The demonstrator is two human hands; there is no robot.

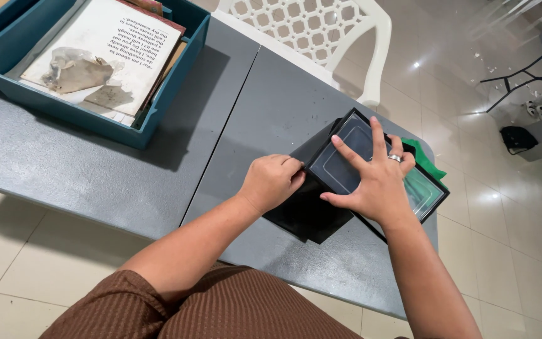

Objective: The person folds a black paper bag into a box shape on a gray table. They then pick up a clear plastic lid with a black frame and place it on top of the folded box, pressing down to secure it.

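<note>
**K:** Grip check: left hand (272,182) is curled, fingertips pinching the edge of the black frame (340,164). Right hand (376,179) is flat, fingers spread, pressing on the frame's clear pane, holding nothing.

**M:** Where's the frame?

**K:** On the grey bench (158,163), right side, near the far edge. A black backing sheet (302,216) sits under it, skewed and sticking out on the near-left. Something green (426,160) shows beneath the right side.

**M:** Progress?

**K:** My read: mid-assembly. Layers are stacked but not squared up.

**M:** Containers?

**K:** Teal tray (76,110), far left. Holds printed sheets (120,44) and a crumpled clear wrapper (73,69). White plastic chair (321,31) behind the bench.
</note>
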